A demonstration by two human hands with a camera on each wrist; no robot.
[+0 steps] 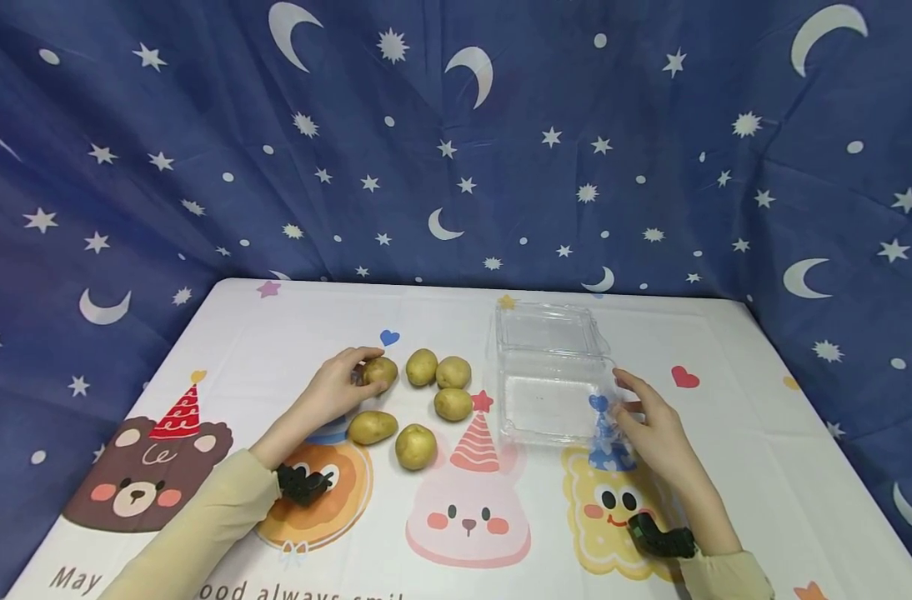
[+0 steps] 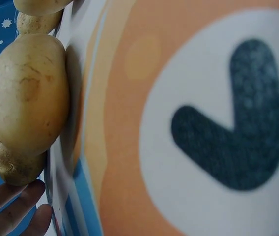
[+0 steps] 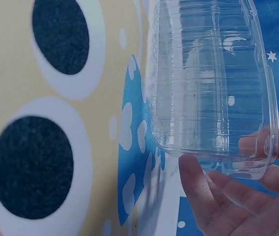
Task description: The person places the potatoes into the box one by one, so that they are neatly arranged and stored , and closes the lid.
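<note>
My left hand (image 1: 338, 385) has its thumb and fingers around a potato (image 1: 381, 375), the leftmost one at the back of the group. In the left wrist view the fingers (image 2: 19, 209) show beside that potato (image 2: 16, 164), partly hidden by a nearer potato (image 2: 29, 93). My right hand (image 1: 654, 429) grips the right side of a clear plastic clamshell box (image 1: 549, 437), whose lid (image 1: 549, 329) lies folded open toward the back. In the right wrist view, the fingers (image 3: 196, 177) touch the box's end wall and rim.
Several more potatoes lie loose on the white printed tablecloth (image 1: 771, 492), among them one at the front (image 1: 416, 447) and one nearest the box (image 1: 453, 405). A blue curtain (image 1: 456, 167) with moons and stars hangs along the back and sides.
</note>
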